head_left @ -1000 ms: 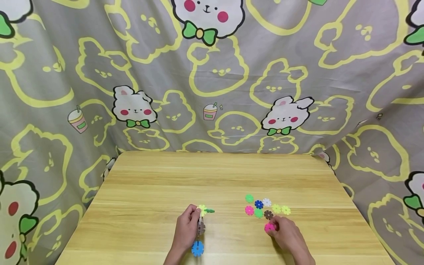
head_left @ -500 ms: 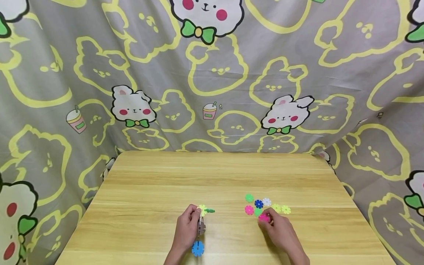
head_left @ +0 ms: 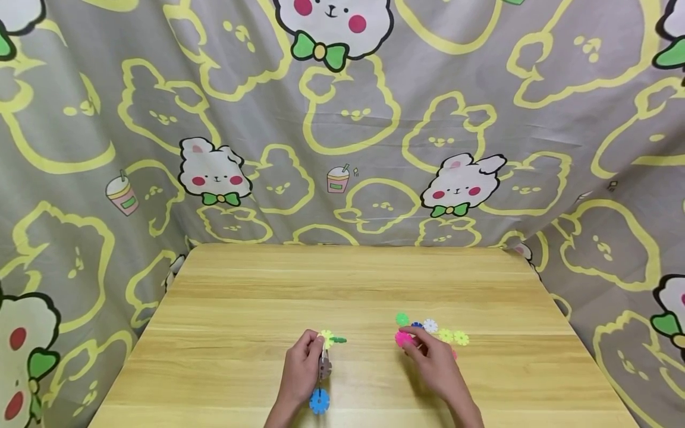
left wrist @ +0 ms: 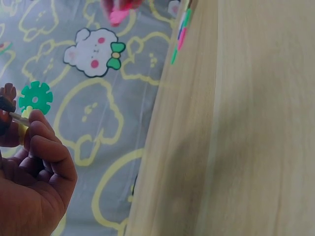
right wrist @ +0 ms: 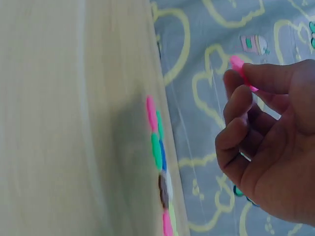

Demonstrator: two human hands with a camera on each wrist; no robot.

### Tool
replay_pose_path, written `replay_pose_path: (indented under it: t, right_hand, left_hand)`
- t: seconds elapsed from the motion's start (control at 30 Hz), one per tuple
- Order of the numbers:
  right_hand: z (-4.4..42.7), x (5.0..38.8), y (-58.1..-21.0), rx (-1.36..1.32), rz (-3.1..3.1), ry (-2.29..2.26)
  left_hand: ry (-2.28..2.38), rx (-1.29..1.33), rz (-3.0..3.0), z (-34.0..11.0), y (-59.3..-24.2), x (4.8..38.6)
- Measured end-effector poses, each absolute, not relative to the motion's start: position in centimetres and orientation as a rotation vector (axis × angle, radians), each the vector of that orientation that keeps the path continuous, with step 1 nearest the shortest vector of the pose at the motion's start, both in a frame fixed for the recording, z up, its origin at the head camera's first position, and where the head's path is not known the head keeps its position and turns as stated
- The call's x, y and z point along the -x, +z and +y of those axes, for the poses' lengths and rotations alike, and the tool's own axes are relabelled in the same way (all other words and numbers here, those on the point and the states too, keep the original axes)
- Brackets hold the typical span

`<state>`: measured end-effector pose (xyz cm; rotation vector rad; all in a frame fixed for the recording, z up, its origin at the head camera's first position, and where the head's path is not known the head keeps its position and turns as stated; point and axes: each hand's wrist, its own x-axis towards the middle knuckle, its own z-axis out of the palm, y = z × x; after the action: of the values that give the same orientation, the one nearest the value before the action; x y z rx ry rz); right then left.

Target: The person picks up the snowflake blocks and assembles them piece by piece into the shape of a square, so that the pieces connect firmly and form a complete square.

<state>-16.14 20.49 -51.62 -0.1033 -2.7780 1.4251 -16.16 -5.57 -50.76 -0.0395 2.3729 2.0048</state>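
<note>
My left hand (head_left: 302, 365) pinches a joined string of notched plastic snowflake discs above the table. In it I see a yellow disc (head_left: 327, 339), a green disc (left wrist: 35, 97) set crosswise, a grey-brown disc (head_left: 325, 368) and a blue disc (head_left: 319, 401) at the near end. Between thumb and fingertips, my right hand (head_left: 436, 362) holds a pink disc (right wrist: 238, 64), raised off the table. Loose discs lie below and behind that hand, which hides some of them. A pink loose disc (right wrist: 150, 113) and a brown one (right wrist: 163, 189) show in the right wrist view.
Past the right hand lie a green disc (head_left: 402, 319), a white disc (head_left: 430, 325), a partly covered dark blue disc (head_left: 417, 325) and two yellow discs (head_left: 461, 337). The wooden table (head_left: 241, 297) reaches a patterned curtain (head_left: 374, 137) at its far edge.
My right hand has moved left and away from me with the pink disc, passing over the loose discs. The left hand and its joined discs stay almost still.
</note>
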Motion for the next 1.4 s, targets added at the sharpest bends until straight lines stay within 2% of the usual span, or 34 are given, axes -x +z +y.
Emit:
replay_pose_path:
  t: [0.23,0.43,0.73,1.4]
  right_hand:
    - [18.4,16.4,-50.9,0.020,-2.679,1.794]
    - [16.7,16.5,-50.5,-0.042,-2.616,1.961]
    - [14.8,16.8,-50.0,-0.209,-2.655,2.024]
    - [14.0,16.7,-50.1,-0.250,-2.679,2.029]
  left_hand:
    - [1.942,0.080,2.442,-5.5,-51.6,16.4]
    - [1.968,0.046,2.427,-5.4,-49.8,15.8]
    - [1.975,0.042,2.423,-5.6,-51.8,16.3]
    - [1.965,-0.021,2.411,-5.3,-52.3,16.2]
